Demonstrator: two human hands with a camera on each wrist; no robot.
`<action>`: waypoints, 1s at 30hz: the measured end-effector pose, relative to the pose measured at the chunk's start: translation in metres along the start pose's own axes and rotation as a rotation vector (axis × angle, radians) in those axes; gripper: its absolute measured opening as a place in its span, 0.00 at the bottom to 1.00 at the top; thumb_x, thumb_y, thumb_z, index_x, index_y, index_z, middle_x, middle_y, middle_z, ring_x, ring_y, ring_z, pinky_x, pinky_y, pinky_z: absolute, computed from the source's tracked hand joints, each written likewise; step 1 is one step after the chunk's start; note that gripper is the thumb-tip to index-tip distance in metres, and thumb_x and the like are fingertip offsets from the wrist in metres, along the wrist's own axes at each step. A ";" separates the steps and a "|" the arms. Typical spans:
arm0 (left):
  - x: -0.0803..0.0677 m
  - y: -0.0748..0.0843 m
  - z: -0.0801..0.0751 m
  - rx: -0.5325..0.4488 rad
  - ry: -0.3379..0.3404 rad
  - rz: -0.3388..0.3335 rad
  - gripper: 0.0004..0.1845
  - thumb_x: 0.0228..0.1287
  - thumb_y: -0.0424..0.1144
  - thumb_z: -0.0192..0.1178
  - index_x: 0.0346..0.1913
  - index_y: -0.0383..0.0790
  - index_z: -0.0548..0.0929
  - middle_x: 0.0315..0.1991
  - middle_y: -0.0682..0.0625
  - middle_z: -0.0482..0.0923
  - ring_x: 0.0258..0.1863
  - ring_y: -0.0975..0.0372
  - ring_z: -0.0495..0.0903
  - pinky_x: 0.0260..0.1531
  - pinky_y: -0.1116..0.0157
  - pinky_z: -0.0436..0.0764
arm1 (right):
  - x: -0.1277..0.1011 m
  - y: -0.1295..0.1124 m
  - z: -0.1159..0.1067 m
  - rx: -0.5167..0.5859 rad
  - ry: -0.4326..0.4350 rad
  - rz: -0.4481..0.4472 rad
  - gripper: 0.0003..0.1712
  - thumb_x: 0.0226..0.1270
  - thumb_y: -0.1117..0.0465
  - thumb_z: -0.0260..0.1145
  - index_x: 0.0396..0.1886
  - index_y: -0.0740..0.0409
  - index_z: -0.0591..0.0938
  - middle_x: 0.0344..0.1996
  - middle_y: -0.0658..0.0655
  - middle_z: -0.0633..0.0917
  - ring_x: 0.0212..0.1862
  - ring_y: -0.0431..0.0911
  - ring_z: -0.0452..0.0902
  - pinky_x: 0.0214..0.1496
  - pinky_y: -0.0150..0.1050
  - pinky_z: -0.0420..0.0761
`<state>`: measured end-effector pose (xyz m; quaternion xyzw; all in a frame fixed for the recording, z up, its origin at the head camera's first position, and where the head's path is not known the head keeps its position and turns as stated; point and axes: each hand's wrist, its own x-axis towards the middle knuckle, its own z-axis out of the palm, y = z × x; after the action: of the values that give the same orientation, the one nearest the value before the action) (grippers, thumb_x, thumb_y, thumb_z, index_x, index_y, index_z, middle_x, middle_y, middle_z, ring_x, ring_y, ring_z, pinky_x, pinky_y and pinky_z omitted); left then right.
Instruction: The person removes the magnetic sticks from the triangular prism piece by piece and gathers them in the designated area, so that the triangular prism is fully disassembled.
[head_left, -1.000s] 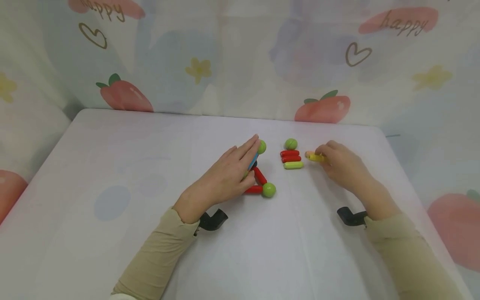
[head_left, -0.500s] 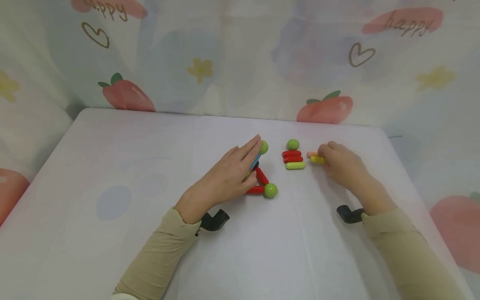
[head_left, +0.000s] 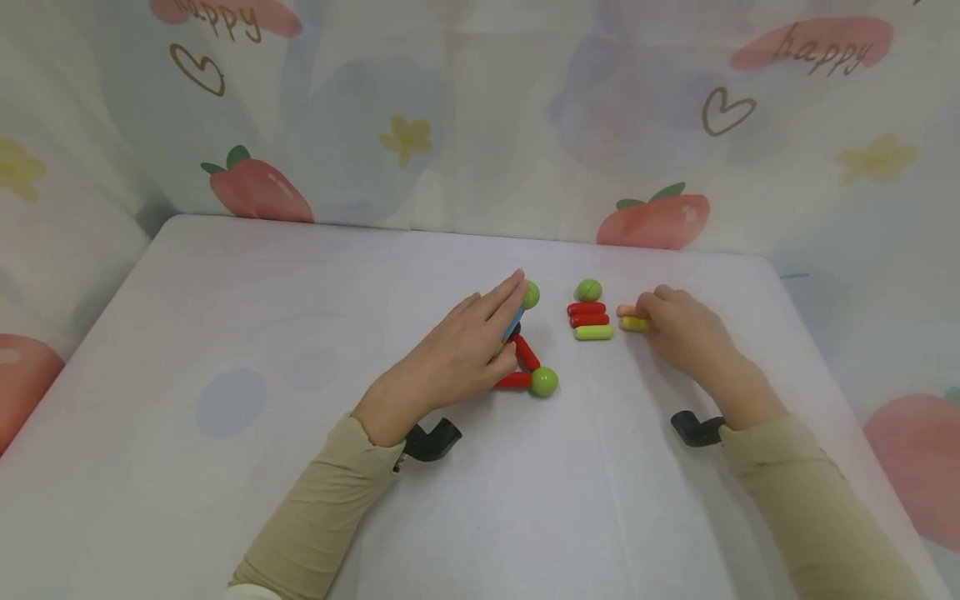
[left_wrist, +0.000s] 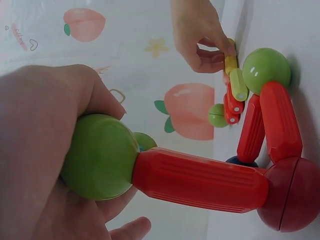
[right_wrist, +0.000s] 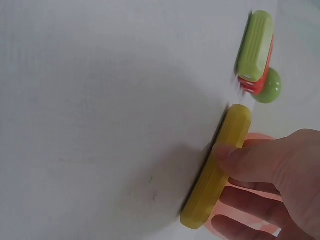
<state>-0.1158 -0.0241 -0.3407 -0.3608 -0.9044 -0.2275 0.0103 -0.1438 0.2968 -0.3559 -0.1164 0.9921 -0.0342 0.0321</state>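
Yellow rod (right_wrist: 218, 170) pinched under right hand (head_left: 678, 329) thumb, on the table (head_left: 225, 350) beside loose rods (head_left: 590, 320) — left hand (head_left: 457, 350) fingers curl round the green ball (left_wrist: 100, 156) of the red-rod frame (left_wrist: 200, 180).

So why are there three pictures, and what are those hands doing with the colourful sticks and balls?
A person wears three small cameras: one on the head, looking down at the table, and one on each wrist, looking closely at that hand's work.

The toys are building sticks and balls. The left hand rests on a frame of red sticks joined by green balls; the left wrist picture shows the palm round one ball.

The right hand pinches a yellow stick that lies on the table. The right wrist picture shows the thumb on it.

Between the hands lie two loose red sticks, a light green stick and one more green ball.
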 end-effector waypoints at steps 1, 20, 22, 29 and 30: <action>0.000 0.000 0.000 0.000 0.000 0.000 0.37 0.70 0.39 0.48 0.79 0.36 0.50 0.81 0.47 0.46 0.78 0.60 0.54 0.76 0.53 0.58 | 0.000 0.000 0.000 0.002 0.005 0.001 0.16 0.62 0.68 0.69 0.49 0.66 0.79 0.41 0.66 0.80 0.45 0.60 0.76 0.49 0.55 0.82; 0.000 0.000 0.000 -0.009 0.000 -0.007 0.37 0.70 0.39 0.48 0.79 0.37 0.50 0.81 0.47 0.46 0.78 0.61 0.54 0.76 0.53 0.57 | -0.020 -0.072 0.007 0.322 0.257 -0.187 0.13 0.60 0.70 0.71 0.44 0.64 0.82 0.41 0.61 0.82 0.44 0.55 0.81 0.47 0.50 0.84; 0.000 0.001 0.000 -0.002 -0.006 -0.011 0.37 0.70 0.39 0.49 0.79 0.37 0.50 0.81 0.48 0.46 0.78 0.61 0.54 0.76 0.53 0.57 | -0.022 -0.082 0.011 0.378 0.236 -0.202 0.13 0.60 0.68 0.72 0.45 0.63 0.82 0.42 0.60 0.82 0.44 0.54 0.81 0.48 0.49 0.84; 0.000 0.000 -0.001 0.001 -0.016 -0.019 0.37 0.71 0.41 0.49 0.79 0.37 0.50 0.81 0.48 0.45 0.78 0.59 0.56 0.76 0.53 0.57 | -0.026 -0.104 0.018 0.484 0.071 -0.232 0.16 0.62 0.61 0.73 0.49 0.57 0.82 0.45 0.55 0.80 0.47 0.49 0.80 0.49 0.47 0.84; -0.001 0.000 -0.001 0.002 -0.013 -0.019 0.37 0.71 0.41 0.49 0.79 0.37 0.50 0.81 0.48 0.46 0.77 0.59 0.57 0.76 0.53 0.57 | -0.026 -0.106 0.019 0.483 0.048 -0.242 0.17 0.61 0.60 0.73 0.49 0.56 0.82 0.45 0.54 0.80 0.47 0.48 0.79 0.49 0.46 0.84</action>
<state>-0.1154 -0.0253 -0.3398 -0.3539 -0.9080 -0.2242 0.0027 -0.0928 0.1992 -0.3653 -0.2222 0.9345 -0.2762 0.0313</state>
